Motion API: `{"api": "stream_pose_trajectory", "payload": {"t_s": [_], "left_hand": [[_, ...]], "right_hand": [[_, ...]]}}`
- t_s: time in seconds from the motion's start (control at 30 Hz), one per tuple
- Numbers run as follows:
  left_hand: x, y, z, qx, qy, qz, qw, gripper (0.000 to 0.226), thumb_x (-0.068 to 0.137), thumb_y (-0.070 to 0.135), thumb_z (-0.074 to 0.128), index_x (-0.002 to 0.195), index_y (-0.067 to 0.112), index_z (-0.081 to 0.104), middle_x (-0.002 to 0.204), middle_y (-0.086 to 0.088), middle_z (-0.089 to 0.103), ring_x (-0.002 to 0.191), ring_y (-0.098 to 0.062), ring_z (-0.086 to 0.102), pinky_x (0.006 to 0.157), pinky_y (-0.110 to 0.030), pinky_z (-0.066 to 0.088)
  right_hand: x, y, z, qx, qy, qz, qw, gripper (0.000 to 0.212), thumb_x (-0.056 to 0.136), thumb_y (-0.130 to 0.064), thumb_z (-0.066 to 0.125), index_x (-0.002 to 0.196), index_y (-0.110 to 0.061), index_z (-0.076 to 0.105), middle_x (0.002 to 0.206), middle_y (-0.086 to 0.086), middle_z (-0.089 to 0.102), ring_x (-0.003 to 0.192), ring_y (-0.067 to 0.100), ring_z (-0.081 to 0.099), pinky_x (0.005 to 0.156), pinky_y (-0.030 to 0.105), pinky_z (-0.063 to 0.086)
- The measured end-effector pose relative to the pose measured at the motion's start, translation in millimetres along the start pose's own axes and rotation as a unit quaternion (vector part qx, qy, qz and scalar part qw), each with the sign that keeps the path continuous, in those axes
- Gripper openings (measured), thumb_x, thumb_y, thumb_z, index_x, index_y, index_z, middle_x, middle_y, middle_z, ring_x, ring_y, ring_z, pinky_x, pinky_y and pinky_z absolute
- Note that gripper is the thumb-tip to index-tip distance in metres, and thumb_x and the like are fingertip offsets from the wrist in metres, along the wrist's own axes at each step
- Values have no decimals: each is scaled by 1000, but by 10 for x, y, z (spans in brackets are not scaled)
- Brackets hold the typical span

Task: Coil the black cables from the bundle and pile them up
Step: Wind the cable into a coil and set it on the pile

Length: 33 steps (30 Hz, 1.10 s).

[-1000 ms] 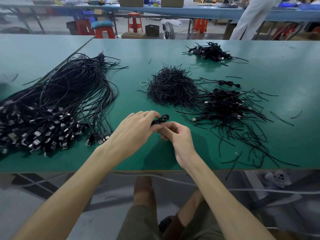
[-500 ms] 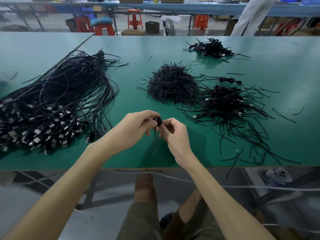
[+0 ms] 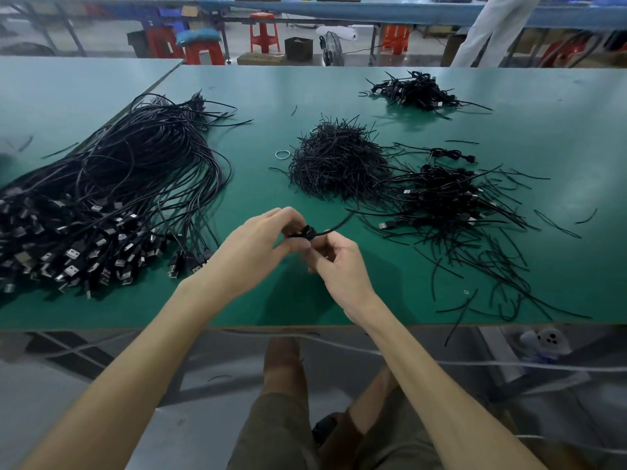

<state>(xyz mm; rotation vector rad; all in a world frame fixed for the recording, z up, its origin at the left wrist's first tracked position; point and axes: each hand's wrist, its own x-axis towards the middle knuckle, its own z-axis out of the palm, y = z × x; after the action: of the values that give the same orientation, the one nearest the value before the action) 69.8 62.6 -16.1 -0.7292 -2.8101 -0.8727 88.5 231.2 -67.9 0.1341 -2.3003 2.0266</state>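
Head view: left hand (image 3: 251, 252) and right hand (image 3: 342, 266), fingers clamped on a small coiled cable (image 3: 307, 231) above the near tabletop (image 3: 339, 300), right of the bundle (image 3: 112, 198). Probably securing the coil; next calls for release onto the right-hand pile (image 3: 441, 195).

Bright, even and soft, lit from above and somewhat from the far side. Pale sheen on the green surface (image 3: 559, 137) at the right of the frame. Soft dark shadow at lower centre; thin shadows hugging the near side of the cable bundle (image 3: 112, 184). Bowed by the wide angle, stretched toward the bottom corners. Sharp mid-frame, slightly soft along the top edge.
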Motion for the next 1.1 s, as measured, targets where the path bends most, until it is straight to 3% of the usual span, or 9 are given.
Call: {"api": "stream_pose_trajectory", "payload": {"t_s": [0.1,0.2,0.3,0.37,0.5,0.7,0.8,0.93,1.1], "left_hand": [[-1,86,31,85,27,-24,996,29,99,52,53,105,24,53,85,14,56,80,-14,56,64,-32,42],[17,155,91,83,33,-77,993,28,100,54,51,102,26,51,71,9,56,65,-11,55,52,-30,34],[105,143,80,-8,20,-168,986,20,100,45,58,99,25,55,64,5,60,57,-15,58,54,-31,39],[174,111,61,-87,3,-223,971,12,98,31,60,91,23,59,55,3,64,45,-14,57,50,-25,45],[194,69,27,-215,-26,-283,934,17,96,12,56,89,1,68,45,-2,60,34,-17,48,40,-25,48],[166,63,56,-238,-8,-271,933,27,102,25,58,90,4,69,53,-2,67,38,-15,56,44,-21,47],[123,75,74,-336,24,-275,901,29,102,27,61,93,0,68,60,-4,70,45,-15,61,48,-23,52],[73,109,92,-433,42,-270,859,26,106,22,54,97,1,66,72,-4,74,55,-14,67,58,-24,58],[25,116,47,-433,-29,-207,877,28,107,22,50,113,0,67,90,-11,77,80,-26,76,79,-34,60]], "right_hand": [[4,-5,-4,-19,-2,-10,1000,15,96,-13,70,82,-15,63,67,-9,59,60,5,50,63,26,42],[-6,-9,-4,-30,-10,-23,999,20,95,-9,69,79,-15,60,64,-11,55,56,1,45,58,16,36],[-22,-20,22,-51,-16,-39,998,17,95,-6,68,80,-12,60,67,-8,57,57,1,47,58,14,37],[-31,-18,47,-68,-15,-58,996,19,95,-5,68,80,-10,58,73,-1,58,61,8,49,60,20,39],[-37,-5,73,-126,-7,-103,987,17,94,-3,67,81,-7,56,81,-2,54,69,13,47,65,27,40],[-9,11,41,-26,7,-57,998,16,94,-6,70,82,-16,65,68,-5,62,56,3,52,55,19,41],[9,-3,10,54,6,-36,998,8,94,-1,68,96,-9,71,85,8,73,70,11,62,62,30,52],[-2,-20,-46,160,-14,-37,986,29,90,-1,73,117,-14,72,96,3,75,71,10,64,64,16,49],[9,-4,-52,192,21,-11,981,17,95,-17,72,111,-14,73,85,-2,73,73,10,62,63,23,47]]}}
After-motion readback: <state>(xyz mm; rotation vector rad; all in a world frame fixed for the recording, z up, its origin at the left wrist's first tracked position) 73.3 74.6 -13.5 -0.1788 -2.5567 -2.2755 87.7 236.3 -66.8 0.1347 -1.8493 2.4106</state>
